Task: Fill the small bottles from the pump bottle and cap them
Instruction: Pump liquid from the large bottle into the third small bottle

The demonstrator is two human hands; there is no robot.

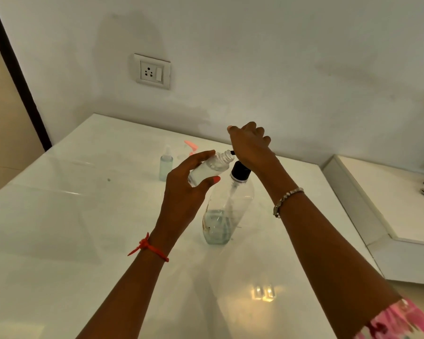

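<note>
On the one table (83, 216) one pump bottle (218, 221) is stood, its head clenched under the right hand (250, 145). Two small bottles are counted: the tilted bottle (211, 167) is held in the grip of the left hand (186, 192), neck at the pump bottle's spout; the upright bottle (166, 165) is set behind the pump bottle.

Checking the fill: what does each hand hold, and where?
Left hand grips the small bottle by its body; right hand rests atop the pump bottle, grip unclear.

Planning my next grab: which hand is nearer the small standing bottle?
Left. The left hand is just right of the standing bottle; right hand farther right, on the pump.
</note>
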